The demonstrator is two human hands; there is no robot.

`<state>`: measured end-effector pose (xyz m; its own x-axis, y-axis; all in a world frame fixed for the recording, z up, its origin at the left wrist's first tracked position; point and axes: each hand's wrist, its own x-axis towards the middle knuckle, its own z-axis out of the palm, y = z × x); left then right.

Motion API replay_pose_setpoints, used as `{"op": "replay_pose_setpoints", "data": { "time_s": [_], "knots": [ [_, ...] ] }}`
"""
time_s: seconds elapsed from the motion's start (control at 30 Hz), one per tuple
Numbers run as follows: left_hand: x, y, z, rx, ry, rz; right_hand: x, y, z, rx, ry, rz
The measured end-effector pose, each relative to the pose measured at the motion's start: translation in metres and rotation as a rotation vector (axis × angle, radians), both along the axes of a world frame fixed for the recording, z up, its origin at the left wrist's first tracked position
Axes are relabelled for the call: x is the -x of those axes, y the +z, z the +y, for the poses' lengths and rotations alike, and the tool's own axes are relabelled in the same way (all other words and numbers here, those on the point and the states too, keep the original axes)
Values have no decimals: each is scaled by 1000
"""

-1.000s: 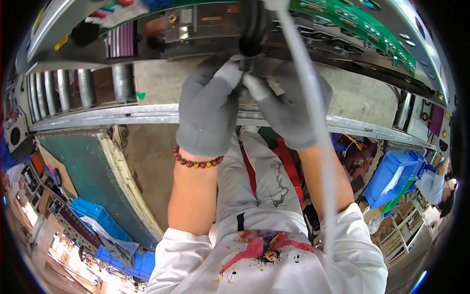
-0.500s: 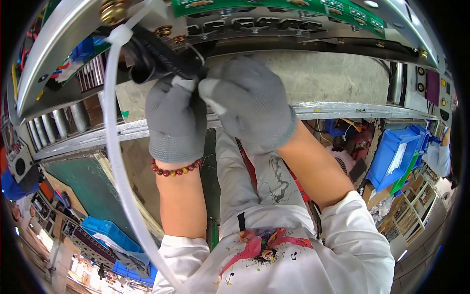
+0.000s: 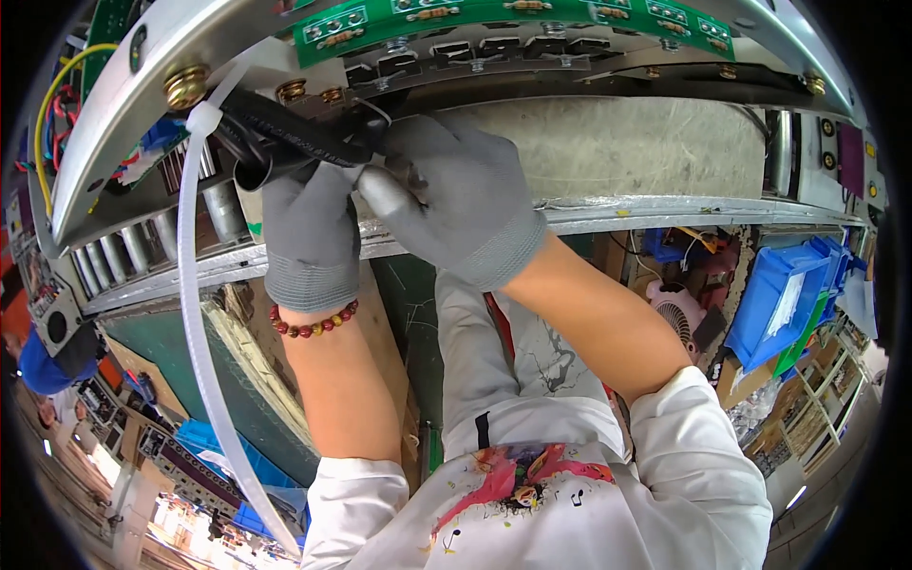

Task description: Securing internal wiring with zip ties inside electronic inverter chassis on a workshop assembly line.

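Both my hands wear grey knit gloves and meet under a metal chassis. My left hand (image 3: pixel 313 228) is closed, its fingertips pinched beneath thick black cables (image 3: pixel 294 133). Beside it my right hand (image 3: pixel 456 199) is closed, with thumb and bent forefinger together at the cables' right end; what lies between those fingers is hidden. A long white cable tie (image 3: pixel 195 256) loops around the cables at the upper left, its tail hanging down past my left forearm. Above my right fingers a thin pale loop (image 3: pixel 373 110) stands out at the cables.
A green circuit board (image 3: pixel 518 21) with resistors runs along the top. The chassis's curved metal edge (image 3: pixel 114 123) carries a brass-coloured bolt (image 3: pixel 185 87). Behind my hands lies a grey plate (image 3: pixel 646 147) over a conveyor with metal rollers (image 3: pixel 138 242). Blue bins (image 3: pixel 774 299) stand at the right.
Both hands have shifted slightly left in the picture, together with the cables and cable tie, as the view moved. The fingers remain closed at the cables.
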<state>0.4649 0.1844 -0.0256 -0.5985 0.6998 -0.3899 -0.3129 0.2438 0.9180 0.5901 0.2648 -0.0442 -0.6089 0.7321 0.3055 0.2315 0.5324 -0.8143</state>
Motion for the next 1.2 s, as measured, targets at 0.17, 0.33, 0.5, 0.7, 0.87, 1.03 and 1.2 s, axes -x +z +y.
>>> {"op": "replay_pose_setpoints", "data": {
  "time_s": [0.17,0.33,0.5,0.7,0.87,1.03,1.2],
  "knots": [
    [-8,0,4,-5,-73,312,0,5,1,-58,54,-125],
    [-8,-4,12,150,-65,286,-12,-2,7,-107,469,-120],
    [-6,-4,4,21,74,121,-20,-12,8,-25,258,127],
    [-19,5,0,164,-154,847,-19,-2,9,519,9,136],
    [-32,1,7,-58,-193,963,-4,7,23,660,58,258],
    [-64,-10,10,-167,-87,864,-13,28,41,946,112,257],
    [-58,-6,-5,-103,-156,838,-10,32,35,599,217,-28]
  ]
}}
